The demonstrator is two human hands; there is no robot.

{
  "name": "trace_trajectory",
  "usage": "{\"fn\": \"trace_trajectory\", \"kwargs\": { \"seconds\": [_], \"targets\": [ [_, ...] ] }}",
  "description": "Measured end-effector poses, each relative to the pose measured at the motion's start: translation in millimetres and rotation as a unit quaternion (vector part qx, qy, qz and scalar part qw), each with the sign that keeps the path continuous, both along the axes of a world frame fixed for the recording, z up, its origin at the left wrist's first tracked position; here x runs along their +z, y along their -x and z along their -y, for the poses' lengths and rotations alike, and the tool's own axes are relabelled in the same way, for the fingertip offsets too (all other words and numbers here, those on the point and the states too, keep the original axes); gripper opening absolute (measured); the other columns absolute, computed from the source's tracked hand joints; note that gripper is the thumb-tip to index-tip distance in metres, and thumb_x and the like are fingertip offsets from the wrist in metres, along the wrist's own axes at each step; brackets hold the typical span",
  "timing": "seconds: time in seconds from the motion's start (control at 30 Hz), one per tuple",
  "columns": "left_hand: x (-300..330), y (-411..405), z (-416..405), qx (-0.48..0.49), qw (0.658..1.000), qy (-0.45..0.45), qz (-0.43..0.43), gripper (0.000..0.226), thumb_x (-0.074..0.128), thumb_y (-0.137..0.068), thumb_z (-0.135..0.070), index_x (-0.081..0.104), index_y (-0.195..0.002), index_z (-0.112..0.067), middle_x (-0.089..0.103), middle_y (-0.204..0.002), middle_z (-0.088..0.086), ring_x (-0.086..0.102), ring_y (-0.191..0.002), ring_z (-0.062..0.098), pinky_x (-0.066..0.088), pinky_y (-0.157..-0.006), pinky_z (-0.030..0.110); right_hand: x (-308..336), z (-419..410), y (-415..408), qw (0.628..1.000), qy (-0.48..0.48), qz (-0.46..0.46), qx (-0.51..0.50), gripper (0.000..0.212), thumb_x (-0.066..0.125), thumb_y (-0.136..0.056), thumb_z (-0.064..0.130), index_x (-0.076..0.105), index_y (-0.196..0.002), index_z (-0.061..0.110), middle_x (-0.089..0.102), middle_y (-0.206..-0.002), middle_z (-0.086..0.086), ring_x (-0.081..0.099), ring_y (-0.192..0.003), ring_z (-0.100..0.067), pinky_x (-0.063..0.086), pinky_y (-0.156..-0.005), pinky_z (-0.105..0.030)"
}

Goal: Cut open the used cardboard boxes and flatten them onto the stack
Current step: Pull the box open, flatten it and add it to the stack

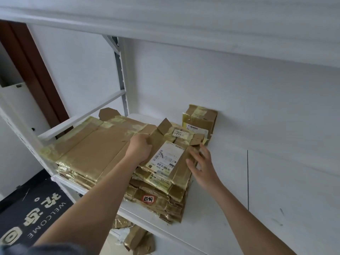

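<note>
White shelf board (211, 214) carries the stack (156, 196). Left hand (139, 148) grips the flattened box (169, 159) atop it; right hand (200, 162), fingers spread, rests on its edge. Advice: press creases flat, square edges. Taped box (199, 119) stands beyond the fingertips.

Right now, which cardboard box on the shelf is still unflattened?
The small taped box standing against the back wall, behind the stack. It keeps its boxy shape; the others lie flat, including the labelled one under both hands.

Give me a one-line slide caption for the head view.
Both hands, left and right, press a flattened box onto the stack on a white shelf.
</note>
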State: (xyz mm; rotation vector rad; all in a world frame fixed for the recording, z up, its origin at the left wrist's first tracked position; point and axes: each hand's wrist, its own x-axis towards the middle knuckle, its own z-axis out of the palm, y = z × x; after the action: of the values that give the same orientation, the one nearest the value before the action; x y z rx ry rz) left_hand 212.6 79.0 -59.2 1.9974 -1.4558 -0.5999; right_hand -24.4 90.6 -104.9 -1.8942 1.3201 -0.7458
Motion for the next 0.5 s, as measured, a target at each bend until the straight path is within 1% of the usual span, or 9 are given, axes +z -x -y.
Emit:
{"fn": "trace_trajectory", "kwargs": {
  "seconds": [0.03, 0.07, 0.1, 0.13, 0.2, 0.27, 0.33, 0.4, 0.5],
  "targets": [
    [-3.2, 0.4, 0.3, -0.013, 0.997, -0.008, 0.07, 0.04, 0.059, -0.09, -0.001, 0.062, -0.123, -0.024, 0.054, -0.125, 0.006, 0.056, -0.106, 0.022, 0.05, -0.095, 0.041, -4.3, 2.2, -2.0, 1.0, -0.006, -0.026, -0.005, 0.047, 0.051, -0.101, 0.035, 0.043, -0.147, 0.029, 0.006, -0.159, 0.007, 0.011, -0.146, -0.009, 0.02, -0.113, -0.026],
    [-7.2, 1.0, 0.1, -0.036, 0.988, -0.002, 0.152, 0.054, 0.06, -0.089, -0.002, 0.052, -0.136, -0.028, 0.044, -0.14, 0.004, 0.045, -0.124, 0.026, 0.041, -0.105, 0.044, -8.2, 3.9, -2.6, 0.998, -0.004, -0.063, -0.016, 0.046, 0.05, -0.101, 0.035, 0.045, -0.146, 0.026, 0.005, -0.161, 0.003, 0.01, -0.149, -0.015, 0.02, -0.116, -0.03],
    [-11.7, 2.9, -0.6, -0.074, 0.974, 0.021, 0.212, 0.065, 0.059, -0.088, 0.0, 0.044, -0.143, -0.031, 0.036, -0.149, -0.001, 0.034, -0.134, 0.027, 0.032, -0.111, 0.046, -11.7, 5.4, -2.7, 0.994, 0.01, -0.107, -0.024, 0.045, 0.05, -0.102, 0.036, 0.047, -0.145, 0.025, 0.006, -0.162, 0.001, 0.008, -0.151, -0.019, 0.019, -0.12, -0.035],
    [-16.7, 5.4, -0.9, -0.128, 0.964, 0.041, 0.23, 0.067, 0.057, -0.087, 0.002, 0.044, -0.144, -0.03, 0.033, -0.152, -0.005, 0.03, -0.139, 0.026, 0.027, -0.113, 0.045, -15.3, 7.1, -2.3, 0.988, 0.036, -0.149, -0.027, 0.044, 0.049, -0.101, 0.036, 0.049, -0.144, 0.024, 0.007, -0.162, 0.0, 0.007, -0.151, -0.021, 0.019, -0.122, -0.041],
    [-27.1, 11.4, -0.1, -0.211, 0.962, 0.025, 0.173, 0.047, 0.049, -0.093, 0.001, 0.056, -0.135, -0.018, 0.041, -0.149, -0.003, 0.032, -0.141, 0.022, 0.03, -0.112, 0.038, -20.3, 11.1, -2.9, 0.976, 0.094, -0.197, -0.019, 0.041, 0.047, -0.101, 0.038, 0.053, -0.139, 0.025, 0.005, -0.163, 0.003, 0.003, -0.152, -0.019, 0.014, -0.123, -0.047],
    [-41.5, 14.3, 1.6, -0.225, 0.963, -0.005, 0.144, 0.036, 0.039, -0.101, -0.012, 0.056, -0.133, -0.014, 0.044, -0.146, -0.003, 0.029, -0.142, 0.018, 0.027, -0.113, 0.034, -25.0, 15.3, -6.9, 0.966, 0.116, -0.229, -0.005, 0.037, 0.041, -0.103, 0.04, 0.052, -0.135, 0.027, 0.005, -0.165, 0.007, -0.004, -0.152, -0.014, 0.004, -0.122, -0.047],
    [-56.6, 13.0, 2.9, -0.213, 0.962, -0.014, 0.168, 0.043, 0.034, -0.104, -0.032, 0.045, -0.144, -0.022, 0.034, -0.154, -0.009, 0.02, -0.146, 0.013, 0.019, -0.116, 0.032, -32.6, 17.8, -10.8, 0.962, 0.116, -0.247, 0.002, 0.035, 0.037, -0.104, 0.04, 0.052, -0.131, 0.024, 0.013, -0.164, 0.007, -0.001, -0.152, -0.011, 0.002, -0.121, -0.046],
    [-69.9, 10.0, -0.9, -0.21, 0.96, -0.033, 0.18, 0.055, 0.033, -0.102, -0.05, 0.029, -0.152, -0.03, 0.018, -0.16, -0.013, 0.008, -0.15, 0.012, 0.012, -0.119, 0.034, -42.5, 15.2, -12.1, 0.967, 0.107, -0.231, 0.006, 0.032, 0.036, -0.104, 0.038, 0.051, -0.127, 0.021, 0.021, -0.163, 0.004, 0.008, -0.152, -0.011, 0.008, -0.122, -0.043],
    [-81.9, 7.1, -6.3, -0.208, 0.961, -0.035, 0.178, 0.062, 0.033, -0.099, -0.059, 0.02, -0.154, -0.033, 0.009, -0.162, -0.013, 0.0, -0.15, 0.011, 0.004, -0.119, 0.032, -59.7, 10.4, -13.2, 0.972, 0.11, -0.209, 0.008, 0.037, 0.034, -0.105, 0.038, 0.048, -0.133, 0.018, 0.019, -0.163, 0.003, 0.011, -0.151, -0.012, 0.011, -0.121, -0.037]
  ]
}}
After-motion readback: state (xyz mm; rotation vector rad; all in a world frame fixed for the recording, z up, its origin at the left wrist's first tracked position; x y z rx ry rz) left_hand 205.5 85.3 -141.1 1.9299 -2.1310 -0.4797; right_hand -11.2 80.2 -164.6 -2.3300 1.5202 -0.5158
